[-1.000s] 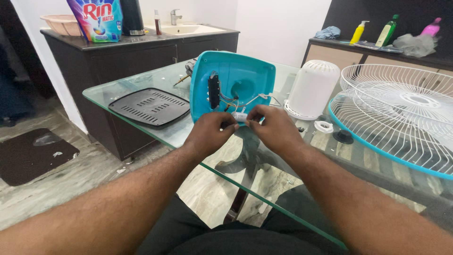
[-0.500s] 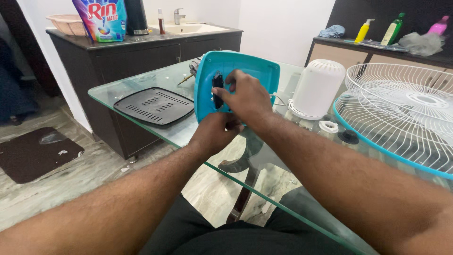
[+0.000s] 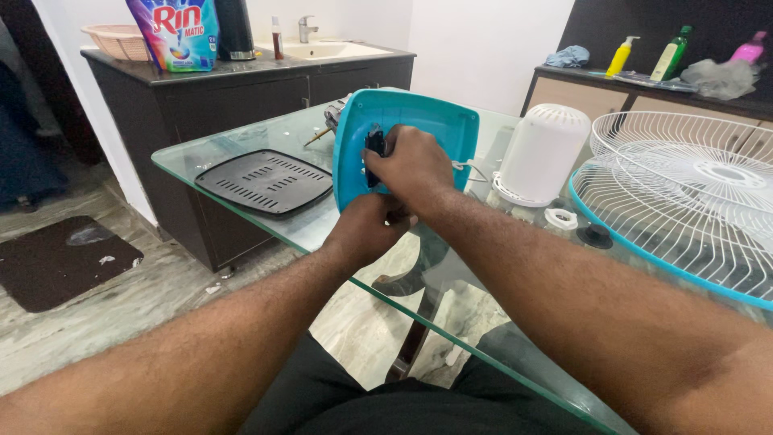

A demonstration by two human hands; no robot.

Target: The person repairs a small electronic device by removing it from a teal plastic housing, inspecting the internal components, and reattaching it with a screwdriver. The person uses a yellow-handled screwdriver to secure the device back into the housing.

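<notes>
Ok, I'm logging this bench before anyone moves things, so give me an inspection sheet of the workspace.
Surface: glass table, transparent, floor visible through it.
Job's things: teal fan housing standing on edge; black part on its face.
Clutter: black vented panel, white motor cover, white ring, wire fan guard.
Grips: right hand on the housing's face at the black part; left hand below it.
Cables: white wires beside the housing.
Surroundings: dark counter with sink, detergent bag; sideboard with bottles.
</notes>
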